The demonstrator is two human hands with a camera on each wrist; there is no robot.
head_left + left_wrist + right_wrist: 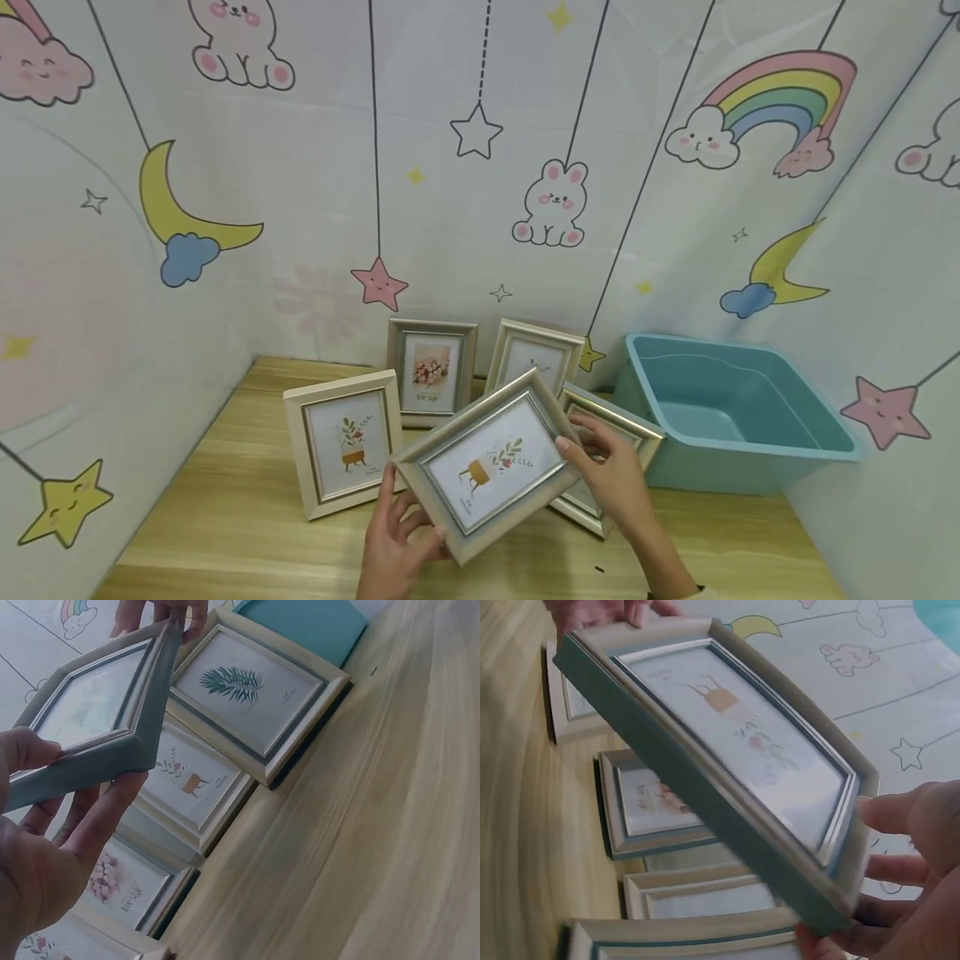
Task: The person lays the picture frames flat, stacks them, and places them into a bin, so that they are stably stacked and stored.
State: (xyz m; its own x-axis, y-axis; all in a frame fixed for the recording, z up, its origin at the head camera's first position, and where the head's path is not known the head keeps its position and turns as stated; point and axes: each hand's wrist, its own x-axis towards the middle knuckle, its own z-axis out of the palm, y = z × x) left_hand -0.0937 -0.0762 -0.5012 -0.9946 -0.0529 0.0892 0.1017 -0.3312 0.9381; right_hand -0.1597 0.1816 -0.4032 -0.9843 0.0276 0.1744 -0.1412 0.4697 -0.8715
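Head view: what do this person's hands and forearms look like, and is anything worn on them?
The left hand and right hand are both bare, with no gloves or rings to be seen. At the lower edge, the right forearm shows a sliver of pale sleeve; a dark strip beside it is too small to identify. No left sleeve shows.

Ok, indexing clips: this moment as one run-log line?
left hand: grips plant-print picture frame; right hand: grips opposite end; four standing frames behind; teal bin at right
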